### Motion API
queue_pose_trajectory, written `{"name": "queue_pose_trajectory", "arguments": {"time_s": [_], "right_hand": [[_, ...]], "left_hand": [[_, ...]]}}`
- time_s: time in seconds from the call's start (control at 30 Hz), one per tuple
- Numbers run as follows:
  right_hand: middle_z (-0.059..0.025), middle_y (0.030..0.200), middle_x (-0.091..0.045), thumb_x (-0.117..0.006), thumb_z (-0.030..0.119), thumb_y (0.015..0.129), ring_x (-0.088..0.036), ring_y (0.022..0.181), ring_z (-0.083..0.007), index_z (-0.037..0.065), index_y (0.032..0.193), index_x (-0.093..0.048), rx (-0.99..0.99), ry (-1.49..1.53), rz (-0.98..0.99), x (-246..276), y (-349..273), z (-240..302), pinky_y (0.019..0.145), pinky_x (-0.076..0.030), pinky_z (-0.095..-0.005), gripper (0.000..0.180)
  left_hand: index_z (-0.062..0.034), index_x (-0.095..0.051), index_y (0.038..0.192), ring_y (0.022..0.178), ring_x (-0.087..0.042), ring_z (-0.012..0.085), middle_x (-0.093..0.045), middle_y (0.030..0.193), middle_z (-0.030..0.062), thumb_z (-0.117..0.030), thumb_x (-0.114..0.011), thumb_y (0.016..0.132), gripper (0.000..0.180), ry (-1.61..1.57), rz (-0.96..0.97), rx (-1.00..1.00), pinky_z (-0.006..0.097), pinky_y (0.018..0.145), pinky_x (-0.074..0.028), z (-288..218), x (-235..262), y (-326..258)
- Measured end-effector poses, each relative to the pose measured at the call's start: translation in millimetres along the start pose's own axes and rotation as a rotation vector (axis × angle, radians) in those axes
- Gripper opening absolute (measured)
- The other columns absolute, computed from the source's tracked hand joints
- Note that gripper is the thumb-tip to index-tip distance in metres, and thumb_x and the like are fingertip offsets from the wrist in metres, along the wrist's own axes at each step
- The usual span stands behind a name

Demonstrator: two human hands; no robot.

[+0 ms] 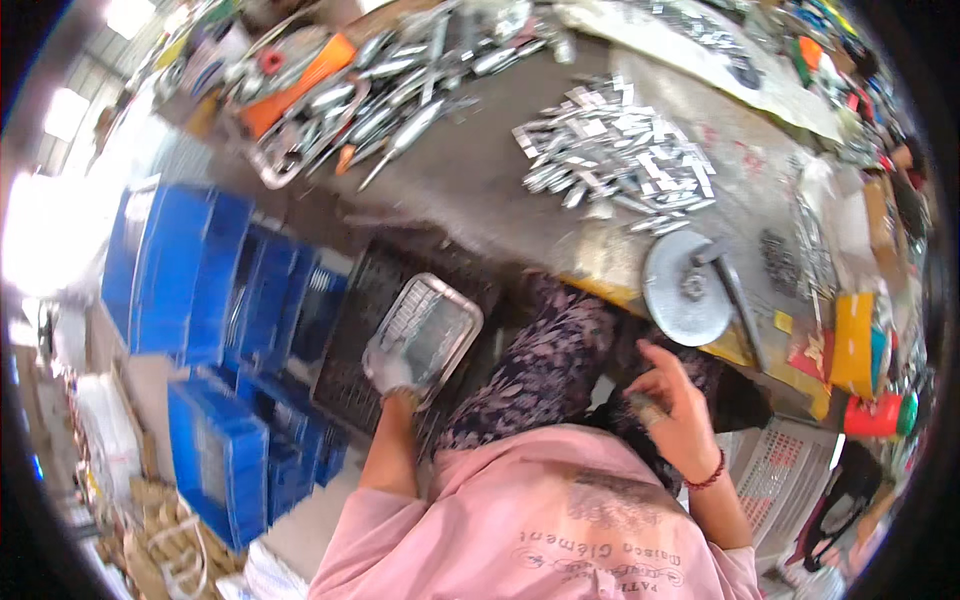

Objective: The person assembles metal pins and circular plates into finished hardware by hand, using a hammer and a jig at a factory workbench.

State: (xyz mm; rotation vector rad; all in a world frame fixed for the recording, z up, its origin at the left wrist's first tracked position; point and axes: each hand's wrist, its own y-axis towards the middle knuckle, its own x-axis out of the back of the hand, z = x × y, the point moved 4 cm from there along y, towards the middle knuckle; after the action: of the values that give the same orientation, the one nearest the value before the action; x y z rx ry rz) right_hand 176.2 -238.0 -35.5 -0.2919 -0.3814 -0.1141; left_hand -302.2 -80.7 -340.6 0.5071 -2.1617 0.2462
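Observation:
My left hand (391, 370), in a pale glove, grips the near left corner of a shallow metal tray (463, 345). Rows of small metal parts (412, 318) lie toward the tray's far left side. Beneath the tray is a black plastic crate (345, 350). My right hand (676, 412) hangs over my lap with nothing in it, its fingers apart and a dark wrap on one finger. Just beyond it, at the bench edge, stands a round grey plate (672, 310) with a dark-handled hammer-like tool (738, 305) lying over its right side.
A heap of small metal pieces (620, 150) covers part of the bench (470, 165). Hand tools and an orange-handled piece (300, 85) crowd the far left. Blue bins (175, 275) are stacked at my left. A yellow container (853, 345) and red jar (878, 415) stand right.

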Motion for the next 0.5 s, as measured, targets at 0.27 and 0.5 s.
{"name": "queue_pose_trajectory", "arguments": {"time_s": [0.27,0.5], "right_hand": [[-0.0141,0.107,-0.075,-0.076,-0.002,0.091,-0.075,0.093,-0.0278,0.008,0.151,-0.06,0.014,-0.021,0.041,9,-4,2,0.085,-0.061,-0.0381,0.063],[-0.0166,0.113,-0.075,-0.076,0.007,0.092,-0.075,0.103,-0.0354,0.007,0.138,-0.069,0.252,-0.097,-0.008,12,-5,20,0.091,-0.061,-0.045,0.046]], "left_hand": [[0.0045,-0.072,0.117,0.101,-0.071,0.0241,-0.076,0.111,0.0139,-0.006,-0.07,0.102,0.018,-0.546,0.006,-0.36,0.038,0.094,-0.056,-273,98,-4],[-0.007,-0.074,0.118,0.104,-0.074,0.0364,-0.077,0.112,0.0154,-0.006,-0.076,0.092,0.026,-0.251,0.34,-1.158,0.044,0.092,-0.059,-483,79,-98]]}}
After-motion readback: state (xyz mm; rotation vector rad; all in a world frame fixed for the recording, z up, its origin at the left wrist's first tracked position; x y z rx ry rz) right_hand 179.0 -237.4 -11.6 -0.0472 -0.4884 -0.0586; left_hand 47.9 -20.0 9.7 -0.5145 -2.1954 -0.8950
